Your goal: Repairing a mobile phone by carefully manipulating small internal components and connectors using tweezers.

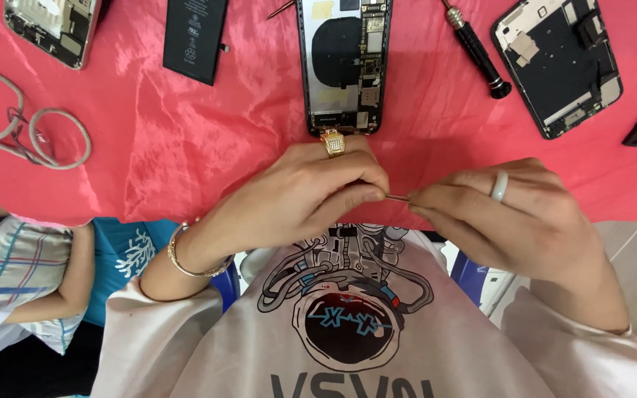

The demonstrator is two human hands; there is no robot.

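Nearest the body, the left hand (pixel 300 193) and right hand (pixel 514 214) pinch a thin metal pin (pixel 397 197) between clenched fingers, off the counter edge; if it slips, it would likely drop into the lap. Beyond, the opened black phone chassis (pixel 343 63) lies exposed on the red cloth-covered counter (pixel 186 140), where a stray jab could scratch its boards.

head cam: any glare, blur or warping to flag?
Head view: sheen glare on the pink cloth; wide-angle bending at the edges, with the opened phone cut off at the top; left hand and right hand sharp, the thin metal piece between them tiny, slightly soft; soft shadows.
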